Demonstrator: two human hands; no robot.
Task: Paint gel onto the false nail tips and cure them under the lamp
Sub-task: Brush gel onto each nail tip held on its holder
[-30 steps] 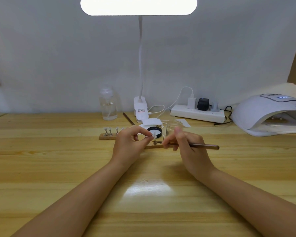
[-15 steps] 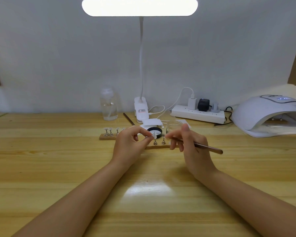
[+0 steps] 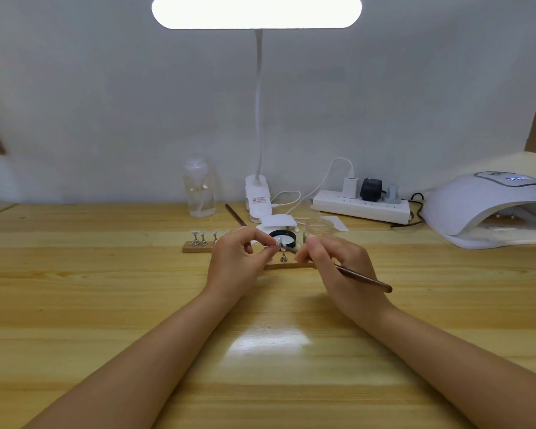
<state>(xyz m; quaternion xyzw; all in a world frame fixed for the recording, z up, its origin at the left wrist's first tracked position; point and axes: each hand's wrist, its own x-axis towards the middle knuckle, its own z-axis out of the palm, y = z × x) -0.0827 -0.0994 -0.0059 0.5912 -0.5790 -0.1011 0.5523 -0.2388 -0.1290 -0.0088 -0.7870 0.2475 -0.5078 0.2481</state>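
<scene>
Left hand: my left hand (image 3: 240, 258) pinches a nail tip (image 3: 281, 243) on its small stand.
Right hand: my right hand (image 3: 338, 267) grips the brush (image 3: 364, 279), bristles toward the tip.
Curing lamp: curing lamp (image 3: 489, 209) at two o'clock on the desk (image 3: 106, 305).

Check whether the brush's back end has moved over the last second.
Yes. The brush in the right hand has tilted: against the power strip, its back end has swung down toward the near table edge and slightly right.
</scene>
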